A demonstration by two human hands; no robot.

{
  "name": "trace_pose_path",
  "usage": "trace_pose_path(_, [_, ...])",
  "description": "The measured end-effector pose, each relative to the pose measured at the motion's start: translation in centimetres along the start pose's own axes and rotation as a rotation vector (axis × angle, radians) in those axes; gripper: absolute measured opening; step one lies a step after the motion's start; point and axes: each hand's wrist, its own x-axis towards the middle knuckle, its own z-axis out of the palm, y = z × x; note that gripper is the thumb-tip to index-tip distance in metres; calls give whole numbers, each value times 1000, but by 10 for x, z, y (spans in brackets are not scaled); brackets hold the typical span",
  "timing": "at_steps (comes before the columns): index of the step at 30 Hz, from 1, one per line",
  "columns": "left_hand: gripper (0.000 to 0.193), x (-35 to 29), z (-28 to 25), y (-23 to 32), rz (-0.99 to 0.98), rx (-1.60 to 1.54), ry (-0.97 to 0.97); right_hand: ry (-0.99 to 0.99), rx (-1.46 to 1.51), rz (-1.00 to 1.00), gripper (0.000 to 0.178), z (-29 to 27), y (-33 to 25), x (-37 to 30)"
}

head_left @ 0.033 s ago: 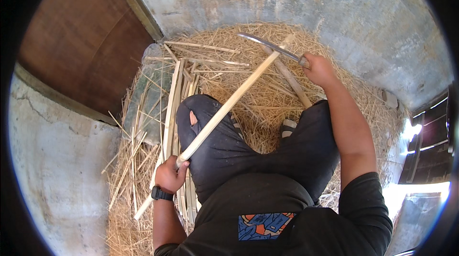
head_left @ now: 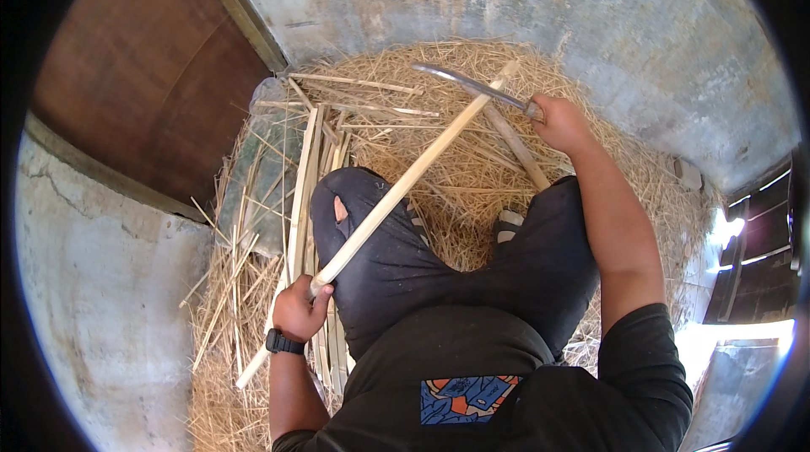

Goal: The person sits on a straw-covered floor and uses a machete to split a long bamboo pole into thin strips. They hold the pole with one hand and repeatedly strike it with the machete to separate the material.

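My left hand [head_left: 298, 309], with a black watch on its wrist, is closed round the near end of a long pale strip [head_left: 405, 180] that looks like split bamboo. The strip slants away over my left thigh to the far right. In my right hand [head_left: 561, 123] is the handle of a curved knife [head_left: 460, 78]. Its bare metal blade lies across the strip near the far end, the tip pointing left. Beneath them a thicker brown stick [head_left: 519, 148] runs toward my right knee.
Several split strips [head_left: 305, 191] lie lengthwise beside my left leg, and more [head_left: 363, 81] lie crosswise beyond. Straw-like shavings [head_left: 456, 199] cover the ground. A grey-green slab [head_left: 261, 157] sits at the left. Concrete walls [head_left: 540, 5] and a brown door panel [head_left: 160, 72] enclose the spot.
The knife has slid slightly left and toward me along the strip, my right hand shifting with it. My left hand and the strip stay almost where they were.
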Motion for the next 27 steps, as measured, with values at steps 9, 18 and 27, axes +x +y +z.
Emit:
trace_pose_path(9, [47,5,-2,-3,-22,24,-60,21,92,103,31,5,18,4])
trace_pose_path(18, [44,6,-10,5,-48,23,-116,-16,67,83,34,-7,5,-1])
trace_pose_path(27, [36,6,-5,2,-27,55,-61,-30,-28,135,35,-4,6,2])
